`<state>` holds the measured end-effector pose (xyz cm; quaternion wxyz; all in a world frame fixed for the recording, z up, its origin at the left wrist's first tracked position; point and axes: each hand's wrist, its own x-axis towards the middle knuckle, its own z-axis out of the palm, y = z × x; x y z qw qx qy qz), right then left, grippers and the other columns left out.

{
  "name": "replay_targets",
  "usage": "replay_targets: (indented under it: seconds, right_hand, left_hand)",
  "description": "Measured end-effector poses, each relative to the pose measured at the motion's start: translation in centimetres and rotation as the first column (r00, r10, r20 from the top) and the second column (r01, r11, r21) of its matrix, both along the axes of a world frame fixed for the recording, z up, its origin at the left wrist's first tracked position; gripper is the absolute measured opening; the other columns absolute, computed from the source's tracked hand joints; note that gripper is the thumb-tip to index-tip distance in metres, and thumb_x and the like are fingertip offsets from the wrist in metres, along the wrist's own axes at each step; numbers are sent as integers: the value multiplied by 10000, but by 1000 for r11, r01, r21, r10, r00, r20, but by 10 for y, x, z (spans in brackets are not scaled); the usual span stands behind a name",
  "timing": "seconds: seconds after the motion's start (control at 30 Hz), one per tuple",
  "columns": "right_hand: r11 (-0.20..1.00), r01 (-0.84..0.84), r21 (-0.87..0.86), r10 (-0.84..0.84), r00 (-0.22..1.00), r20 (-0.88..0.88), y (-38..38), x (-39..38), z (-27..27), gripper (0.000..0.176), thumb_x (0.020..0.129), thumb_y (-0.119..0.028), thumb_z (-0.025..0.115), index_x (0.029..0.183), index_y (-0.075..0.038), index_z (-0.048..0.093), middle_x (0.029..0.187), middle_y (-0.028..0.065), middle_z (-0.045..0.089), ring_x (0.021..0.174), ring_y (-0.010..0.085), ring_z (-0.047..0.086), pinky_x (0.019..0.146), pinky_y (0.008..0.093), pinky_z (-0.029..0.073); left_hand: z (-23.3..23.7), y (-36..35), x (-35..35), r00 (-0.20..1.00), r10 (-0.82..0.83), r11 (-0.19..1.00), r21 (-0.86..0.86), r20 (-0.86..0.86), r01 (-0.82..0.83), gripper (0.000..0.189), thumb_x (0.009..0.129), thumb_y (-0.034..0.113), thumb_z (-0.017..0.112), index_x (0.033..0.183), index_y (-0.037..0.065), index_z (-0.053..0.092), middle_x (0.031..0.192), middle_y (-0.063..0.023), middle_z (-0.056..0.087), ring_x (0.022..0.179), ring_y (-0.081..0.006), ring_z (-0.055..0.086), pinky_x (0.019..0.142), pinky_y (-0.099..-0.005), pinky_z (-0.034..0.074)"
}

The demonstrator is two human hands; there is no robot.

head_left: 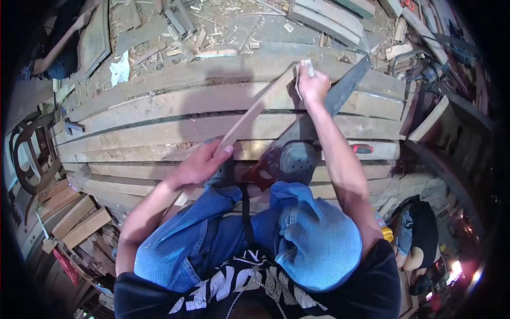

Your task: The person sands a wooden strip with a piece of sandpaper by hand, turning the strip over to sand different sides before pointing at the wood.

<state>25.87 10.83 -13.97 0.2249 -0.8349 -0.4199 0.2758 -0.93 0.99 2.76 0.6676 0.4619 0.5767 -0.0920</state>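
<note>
A long narrow wooden strip (245, 118) runs diagonally between my legs' left side and the upper middle. My left hand (204, 162) is closed round its lower part, thumb on top. At the strip's far end my right hand (312, 82) is closed round a small pale piece (306, 68), too small to identify; it touches or nearly touches the strip. Beneath my right forearm a handsaw (345, 85) with a red handle (261, 169) lies slanted across the planks (175, 103), its handle close to my shoe (298, 158).
A red-handled tool (363, 149) lies right of my right forearm. A metal clamp or hammer head (74, 127) sits at the left. Wood offcuts (87, 226) are stacked lower left. Another person (419, 234) is at the lower right, and another person's arm (61, 48) shows upper left.
</note>
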Motion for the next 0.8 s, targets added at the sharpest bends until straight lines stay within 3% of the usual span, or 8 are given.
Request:
replay_targets:
  seconds: [0.1, 0.2, 0.27, 0.4, 0.47, 0.6, 0.67, 0.8]
  right_hand:
    - [996, 43, 72, -38, 997, -68, -17, -6, 3, 486, 841, -444, 670, 698, 20, 693, 636, 234, 635, 635, 395, 662, 625, 456, 502]
    - [983, 5, 183, 15, 994, -110, -16, -5, 3, 494, 849, -437, 663, 697, 33, 684, 613, 237, 620, 605, 391, 652, 588, 444, 491]
    - [993, 34, -109, -45, 994, -97, 5, -2, 20, 461, 837, -428, 683, 775, 29, 699, 683, 237, 655, 668, 313, 696, 633, 435, 501]
    - [984, -27, 174, 52, 988, -142, -25, -23, 18, 443, 833, -359, 700, 674, 53, 677, 598, 264, 599, 621, 405, 656, 597, 449, 493]
    - [990, -75, 115, 87, 991, -103, -34, -28, 19, 436, 841, -354, 687, 674, 49, 678, 603, 256, 602, 638, 394, 663, 615, 467, 496]
    - [1000, -23, -12, 22, 991, -129, -13, -18, 16, 457, 854, -385, 665, 687, 40, 685, 626, 259, 612, 648, 411, 656, 631, 483, 498]
    - [987, -92, 135, 104, 991, -84, -33, -31, 23, 462, 859, -383, 658, 672, 39, 676, 614, 246, 610, 624, 407, 651, 587, 470, 490]
    - [976, -174, 133, 179, 984, -25, -13, -12, 15, 473, 860, -398, 655, 653, 27, 670, 616, 250, 604, 606, 417, 639, 569, 470, 485]
  left_hand:
    - [-4, 1, -4, 1000, 19, 999, 27, 2, -19, 499, 992, 475, 447, 1049, 0, 588, 720, -117, 560, 709, -195, 537, 664, -382, 444]
    - [-14, -3, -7, 999, -21, 989, 148, 40, 15, 434, 996, 467, 465, 1079, 54, 569, 586, 47, 440, 496, -64, 425, 441, -261, 353]
    - [-5, 2, -4, 1000, 10, 999, 47, 30, -12, 418, 998, 467, 462, 1030, 63, 567, 599, 51, 438, 508, -59, 419, 443, -262, 347]
    - [-1, 8, -3, 1000, 5, 1000, 27, 17, -5, 408, 1000, 463, 459, 1009, 68, 561, 602, 58, 428, 522, -53, 417, 444, -260, 343]
    - [1, 8, -3, 1000, -13, 999, -30, 6, 13, 506, 1003, 467, 431, 1101, -3, 589, 771, -111, 585, 746, -190, 545, 691, -381, 449]
    - [-3, 1, -4, 999, 13, 1000, -5, 39, -13, 509, 1005, 469, 426, 1117, 0, 589, 794, -108, 599, 770, -185, 553, 710, -372, 456]
    - [-6, 2, -5, 999, 19, 999, 39, 30, -20, 438, 996, 482, 454, 1001, 61, 576, 621, 51, 447, 541, -60, 420, 466, -276, 360]
    - [-11, -2, -5, 998, 33, 993, 110, 49, -38, 455, 994, 482, 460, 997, 43, 578, 617, 39, 460, 537, -71, 435, 468, -272, 366]
